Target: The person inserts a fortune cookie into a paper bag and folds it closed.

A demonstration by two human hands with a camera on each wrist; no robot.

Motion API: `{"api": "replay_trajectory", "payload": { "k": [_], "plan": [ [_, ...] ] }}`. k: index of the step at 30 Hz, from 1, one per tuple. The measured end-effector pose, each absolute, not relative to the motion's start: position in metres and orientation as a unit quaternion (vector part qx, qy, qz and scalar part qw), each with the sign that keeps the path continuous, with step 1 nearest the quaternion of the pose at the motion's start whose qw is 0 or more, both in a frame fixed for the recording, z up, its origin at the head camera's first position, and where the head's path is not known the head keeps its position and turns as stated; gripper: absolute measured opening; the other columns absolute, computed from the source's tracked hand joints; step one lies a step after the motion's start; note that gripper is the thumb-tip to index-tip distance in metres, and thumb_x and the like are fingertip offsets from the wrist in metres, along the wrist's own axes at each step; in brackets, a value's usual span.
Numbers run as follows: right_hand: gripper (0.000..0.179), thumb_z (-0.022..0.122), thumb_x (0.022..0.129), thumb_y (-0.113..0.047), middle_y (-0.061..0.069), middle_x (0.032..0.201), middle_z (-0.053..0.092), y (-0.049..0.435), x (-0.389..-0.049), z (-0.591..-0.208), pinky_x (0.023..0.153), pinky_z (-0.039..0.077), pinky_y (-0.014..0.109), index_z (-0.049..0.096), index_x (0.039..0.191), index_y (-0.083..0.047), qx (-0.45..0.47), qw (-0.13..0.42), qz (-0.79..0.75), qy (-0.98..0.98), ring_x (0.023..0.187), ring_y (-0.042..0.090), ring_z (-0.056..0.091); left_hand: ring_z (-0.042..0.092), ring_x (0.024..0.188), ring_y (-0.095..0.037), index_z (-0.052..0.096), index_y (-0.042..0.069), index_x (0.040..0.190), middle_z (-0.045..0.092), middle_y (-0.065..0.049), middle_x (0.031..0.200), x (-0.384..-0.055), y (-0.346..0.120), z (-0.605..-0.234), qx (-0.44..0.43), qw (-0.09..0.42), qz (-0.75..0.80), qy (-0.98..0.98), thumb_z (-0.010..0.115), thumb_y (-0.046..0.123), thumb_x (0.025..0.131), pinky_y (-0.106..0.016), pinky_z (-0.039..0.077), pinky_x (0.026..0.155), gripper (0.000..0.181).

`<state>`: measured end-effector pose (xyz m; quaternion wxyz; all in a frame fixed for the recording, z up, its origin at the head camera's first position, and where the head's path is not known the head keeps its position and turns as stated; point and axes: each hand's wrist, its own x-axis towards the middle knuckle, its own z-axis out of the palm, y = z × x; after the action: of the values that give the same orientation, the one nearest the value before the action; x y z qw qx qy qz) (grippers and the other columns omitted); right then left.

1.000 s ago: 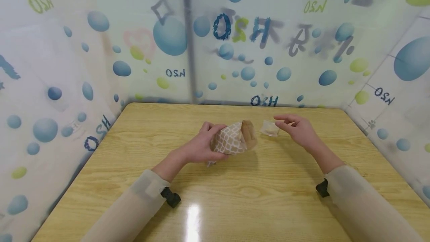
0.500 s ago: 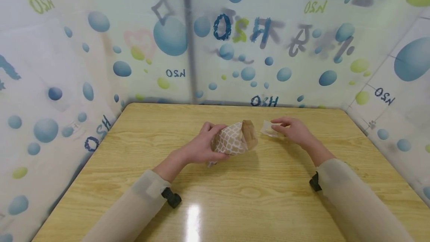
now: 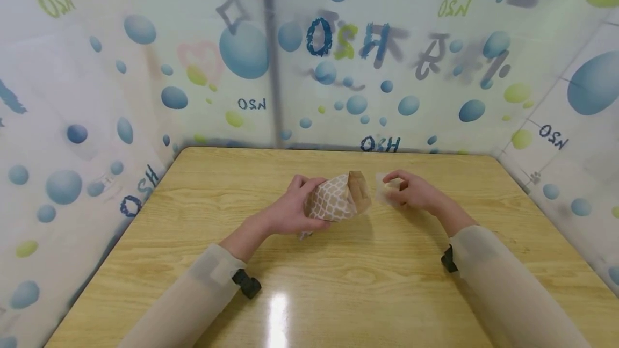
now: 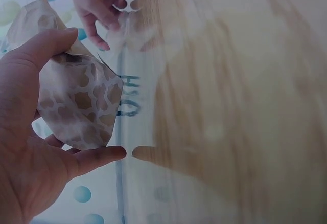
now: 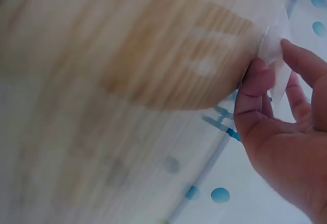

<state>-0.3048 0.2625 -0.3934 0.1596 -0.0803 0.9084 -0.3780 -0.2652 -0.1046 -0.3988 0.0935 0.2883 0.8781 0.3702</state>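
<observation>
My left hand [image 3: 290, 211] holds a brown paper bag [image 3: 331, 200] with a white lattice print, thumb on one side and fingers on the other. The bag's open mouth faces right, its plain brown inside showing. To the right of that mouth, my right hand [image 3: 418, 195] grips a small translucent plastic packet [image 3: 380, 180] between thumb and fingers. In the right wrist view the packet [image 5: 278, 27] sticks out past the fingertips, partly hidden by them. The left wrist view shows the patterned bag [image 4: 79, 98] close up, with the right hand [image 4: 97, 6] beyond it.
Both hands are over a light wooden table [image 3: 338, 294] with a glossy top. Curtain-like walls [image 3: 411, 79] printed with blue and green dots stand at the back and both sides. Dark straps with small black devices [image 3: 247, 284] sit at the wrists.
My right hand has moved left onto the plastic packet, and its fingers have closed around it. The left hand and the paper bag have stayed almost still.
</observation>
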Motion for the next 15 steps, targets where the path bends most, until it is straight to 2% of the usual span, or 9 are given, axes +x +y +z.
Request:
{"api": "replay_trajectory", "payload": {
  "k": [2, 8, 15],
  "plan": [
    [0.047, 0.066, 0.11, -0.022, 0.008, 0.091, 0.054, 0.263, -0.304, -0.394, 0.069, 0.048, 0.034, 0.051, 0.152, -0.008, -0.082, 0.164, -0.377, 0.908, 0.074, 0.023, 0.054, 0.044, 0.131, -0.03, 0.037, 0.026, 0.168, 0.036, -0.012, 0.143, -0.266, -0.104, -0.399, 0.289, 0.093, 0.37, 0.878, 0.092, 0.038, 0.088, -0.056, 0.047, 0.115, 0.097],
    [0.048, 0.07, 0.109, -0.027, 0.008, 0.091, 0.059, 0.264, -0.301, -0.394, 0.073, 0.049, 0.035, 0.051, 0.149, -0.009, -0.082, 0.173, -0.364, 0.912, 0.079, 0.023, 0.057, 0.043, 0.131, -0.03, 0.037, 0.027, 0.167, 0.035, -0.013, 0.143, -0.266, -0.104, -0.398, 0.29, 0.093, 0.368, 0.878, 0.091, 0.039, 0.089, -0.056, 0.047, 0.115, 0.096],
    [0.05, 0.072, 0.108, -0.03, 0.001, 0.078, 0.056, 0.267, -0.294, -0.394, 0.074, 0.047, 0.034, 0.049, 0.147, -0.008, -0.09, 0.192, -0.368, 0.905, 0.075, 0.022, 0.057, 0.044, 0.13, -0.029, 0.036, 0.026, 0.168, 0.035, -0.013, 0.142, -0.263, -0.105, -0.396, 0.293, 0.092, 0.367, 0.878, 0.091, 0.039, 0.089, -0.055, 0.047, 0.115, 0.097]
  ]
}}
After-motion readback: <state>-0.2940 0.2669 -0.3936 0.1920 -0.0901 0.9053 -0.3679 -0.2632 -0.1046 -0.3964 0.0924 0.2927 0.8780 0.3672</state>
